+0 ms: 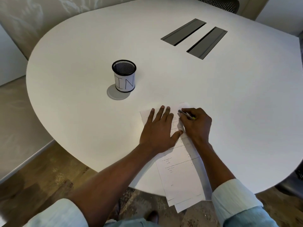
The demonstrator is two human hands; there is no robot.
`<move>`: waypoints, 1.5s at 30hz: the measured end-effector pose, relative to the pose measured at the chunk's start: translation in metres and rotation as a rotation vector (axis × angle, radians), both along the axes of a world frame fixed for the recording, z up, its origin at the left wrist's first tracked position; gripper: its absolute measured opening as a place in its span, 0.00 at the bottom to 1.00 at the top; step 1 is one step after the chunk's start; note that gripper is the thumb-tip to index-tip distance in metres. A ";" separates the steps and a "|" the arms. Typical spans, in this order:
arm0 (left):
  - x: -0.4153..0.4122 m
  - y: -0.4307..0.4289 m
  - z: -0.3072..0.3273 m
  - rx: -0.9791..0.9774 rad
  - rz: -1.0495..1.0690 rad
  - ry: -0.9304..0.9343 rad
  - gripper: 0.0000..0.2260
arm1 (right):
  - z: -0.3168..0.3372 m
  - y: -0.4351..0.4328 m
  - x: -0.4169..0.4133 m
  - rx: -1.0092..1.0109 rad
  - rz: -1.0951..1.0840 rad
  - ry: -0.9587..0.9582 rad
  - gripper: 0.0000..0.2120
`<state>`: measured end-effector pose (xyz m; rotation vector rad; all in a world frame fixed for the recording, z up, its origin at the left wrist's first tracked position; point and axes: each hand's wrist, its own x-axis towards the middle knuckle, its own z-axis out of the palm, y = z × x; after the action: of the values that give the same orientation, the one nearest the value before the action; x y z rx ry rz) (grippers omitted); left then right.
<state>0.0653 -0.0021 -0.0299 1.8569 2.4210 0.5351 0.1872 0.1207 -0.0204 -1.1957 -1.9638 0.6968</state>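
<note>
A stack of printed sheets (178, 174) lies on the white table (82, 112) and hangs over its near edge. My left hand (159, 130) lies flat on the top sheet with fingers spread, pressing it down. Just to its right, my right hand (196, 124) grips a slim pen (186, 114) with a yellow end, its tip against the paper near the upper edge of the sheet. A black mesh pen cup (124, 75) with a white label marked "IN" stands upright to the upper left, apart from both hands; nothing shows inside it.
Two dark rectangular cable hatches (183, 31) (207, 42) are set into the far side of the table. A dark mesh chair back (219, 4) stands beyond the far edge. Wooden floor shows below the near edge, and a dark chair part (298, 177) sits at the right.
</note>
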 end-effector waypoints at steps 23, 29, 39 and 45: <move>0.000 0.001 -0.002 -0.072 -0.006 0.055 0.39 | -0.002 -0.002 -0.002 0.127 0.086 -0.093 0.08; 0.000 0.000 -0.001 -0.068 0.003 0.043 0.39 | 0.000 -0.001 -0.003 0.121 0.039 -0.067 0.08; -0.001 0.002 -0.004 -0.037 0.010 0.037 0.39 | 0.005 -0.002 0.002 -0.051 -0.015 0.088 0.08; -0.001 0.000 -0.002 -0.037 0.007 0.036 0.38 | 0.001 -0.003 0.001 0.062 0.032 -0.008 0.08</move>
<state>0.0647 -0.0016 -0.0324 1.8599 2.4438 0.4577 0.1880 0.1173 -0.0189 -1.1342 -2.0004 0.6433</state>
